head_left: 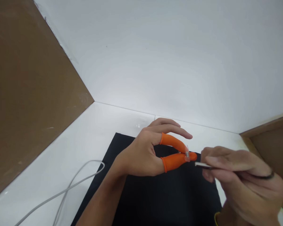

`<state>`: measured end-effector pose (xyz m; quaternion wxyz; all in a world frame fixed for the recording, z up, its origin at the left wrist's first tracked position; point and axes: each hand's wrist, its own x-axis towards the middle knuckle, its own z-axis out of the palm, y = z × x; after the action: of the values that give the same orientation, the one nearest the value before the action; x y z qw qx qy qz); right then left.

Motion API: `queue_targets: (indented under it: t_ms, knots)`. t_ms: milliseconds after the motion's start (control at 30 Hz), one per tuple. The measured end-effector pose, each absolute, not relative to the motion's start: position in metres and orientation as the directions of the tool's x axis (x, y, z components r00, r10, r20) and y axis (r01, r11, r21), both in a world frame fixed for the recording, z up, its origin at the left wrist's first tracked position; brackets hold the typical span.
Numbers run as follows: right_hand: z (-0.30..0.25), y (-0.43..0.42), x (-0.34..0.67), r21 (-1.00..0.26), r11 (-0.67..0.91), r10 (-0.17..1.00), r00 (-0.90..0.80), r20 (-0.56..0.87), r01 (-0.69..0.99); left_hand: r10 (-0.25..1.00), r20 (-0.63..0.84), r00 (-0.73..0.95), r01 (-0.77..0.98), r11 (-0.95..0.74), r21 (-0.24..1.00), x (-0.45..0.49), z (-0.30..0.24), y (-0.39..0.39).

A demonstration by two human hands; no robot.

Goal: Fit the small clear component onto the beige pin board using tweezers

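My left hand (147, 150) wears orange finger cots (173, 161) on its thumb and forefinger. Between those two fingertips it pinches a small clear piece (187, 155) with a shiny metallic part; its exact kind is too small to tell. The other fingers of this hand stretch out above. Just to the right, my right hand (242, 175) is closed around a thin dark tool (204, 165) with a pale, flat tip. That tip points left at the clear piece, with a small gap visible between them. Most of the tool is hidden by the fingers.
Under both hands lies a black mat (165, 197) on a white surface (96, 125). A grey cable (68, 189) loops at the left. A small clear bit (138, 125) lies beyond the mat. Brown panels (30, 88) and a white wall (169, 56) enclose the space.
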<state>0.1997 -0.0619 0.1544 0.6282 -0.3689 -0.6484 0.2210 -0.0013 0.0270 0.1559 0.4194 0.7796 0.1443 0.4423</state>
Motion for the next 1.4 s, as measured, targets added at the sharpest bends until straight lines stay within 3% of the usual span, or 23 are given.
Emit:
queue_targets:
  t_ms: [100,300,367,467,533,700,767,967,1200,1267,1400]
  knots:
    - [0.155,-0.062,0.2,-0.735,0.646,0.748,0.02,0.664,0.206,0.597,0.564,0.571,-0.144,-0.603,0.785,-0.001,0.157,0.028]
    - [0.155,-0.048,0.197,-0.732,0.664,0.659,0.343,0.67,0.154,0.601,0.557,0.573,-0.136,-0.6,0.788,0.0,0.156,0.026]
    - [0.155,-0.051,0.2,-0.743,0.655,0.701,0.255,0.666,0.14,0.602,0.558,0.571,-0.137,-0.601,0.787,0.0,0.157,0.026]
    - [0.155,-0.061,0.206,-0.769,0.627,0.777,-0.022,0.629,0.13,0.601,0.56,0.571,-0.139,-0.601,0.787,0.0,0.157,0.026]
    - [0.154,-0.063,0.207,-0.769,0.625,0.781,-0.087,0.619,0.137,0.599,0.562,0.571,-0.139,-0.603,0.785,-0.001,0.156,0.026]
    - [0.152,-0.052,0.201,-0.757,0.639,0.722,0.233,0.651,0.136,0.595,0.558,0.579,-0.135,-0.605,0.785,-0.001,0.154,0.026]
    - [0.152,-0.05,0.201,-0.764,0.63,0.713,0.284,0.641,0.14,0.596,0.555,0.58,-0.13,-0.605,0.785,-0.001,0.154,0.026]
    - [0.151,-0.06,0.208,-0.778,0.62,0.784,-0.086,0.614,0.103,0.589,0.573,0.57,-0.15,-0.611,0.778,-0.001,0.155,0.026]
    - [0.152,-0.049,0.201,-0.784,0.612,0.719,0.341,0.605,0.1,0.606,0.546,0.578,-0.123,-0.597,0.793,-0.003,0.155,0.023]
    - [0.154,-0.052,0.202,-0.792,0.601,0.746,0.278,0.605,0.11,0.608,0.543,0.58,-0.12,-0.595,0.794,-0.003,0.155,0.023]
    - [0.154,-0.063,0.204,-0.822,0.567,0.824,-0.04,0.565,0.057,0.605,0.54,0.585,-0.123,-0.591,0.797,-0.003,0.155,0.024]
